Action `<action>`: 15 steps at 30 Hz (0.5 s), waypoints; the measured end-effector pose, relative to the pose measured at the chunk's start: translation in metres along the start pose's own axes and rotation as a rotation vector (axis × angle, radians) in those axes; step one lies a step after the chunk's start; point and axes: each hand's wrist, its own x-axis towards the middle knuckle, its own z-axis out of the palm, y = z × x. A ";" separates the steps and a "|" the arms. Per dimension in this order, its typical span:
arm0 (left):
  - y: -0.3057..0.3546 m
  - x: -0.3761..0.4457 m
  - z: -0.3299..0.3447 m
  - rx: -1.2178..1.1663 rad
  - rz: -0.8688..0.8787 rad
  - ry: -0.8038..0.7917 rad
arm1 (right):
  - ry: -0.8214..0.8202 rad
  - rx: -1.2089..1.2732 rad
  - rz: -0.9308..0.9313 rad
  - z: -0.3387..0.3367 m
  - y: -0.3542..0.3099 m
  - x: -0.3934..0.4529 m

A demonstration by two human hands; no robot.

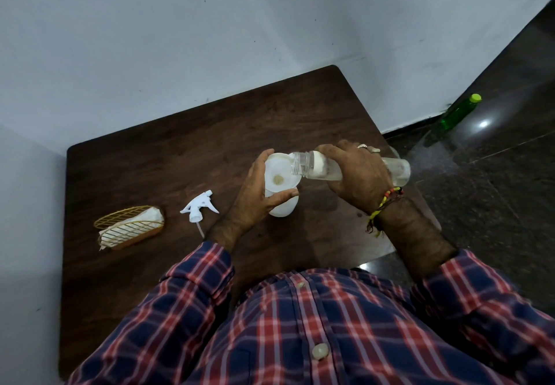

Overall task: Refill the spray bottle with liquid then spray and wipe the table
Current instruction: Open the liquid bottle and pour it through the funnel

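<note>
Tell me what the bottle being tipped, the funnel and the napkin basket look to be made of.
Tipped bottle: clear plastic, probably; see-through wall, threaded neck. Glass can't be ruled out.
Funnel: milky white plastic, matte, slightly translucent.
Basket: thin metal wire, it seems, with a shiny gold finish, and an open grid showing white napkins inside.

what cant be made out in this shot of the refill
- Head view: liquid level in the white spray bottle; its opaque wall and the funnel on top hide it.
- Head view: any stream from the clear bottle; too faint to see.
- Head view: middle of the clear bottle; the right hand covers it.
- Head view: table's near edge; the plaid shirt hides it.
</note>
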 end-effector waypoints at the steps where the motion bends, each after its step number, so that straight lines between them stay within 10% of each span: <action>1: 0.000 0.000 0.000 0.006 0.000 0.000 | -0.002 0.000 0.001 0.000 0.000 0.000; 15: -0.004 0.000 0.000 -0.003 0.010 0.015 | -0.009 0.006 0.001 0.003 0.000 0.000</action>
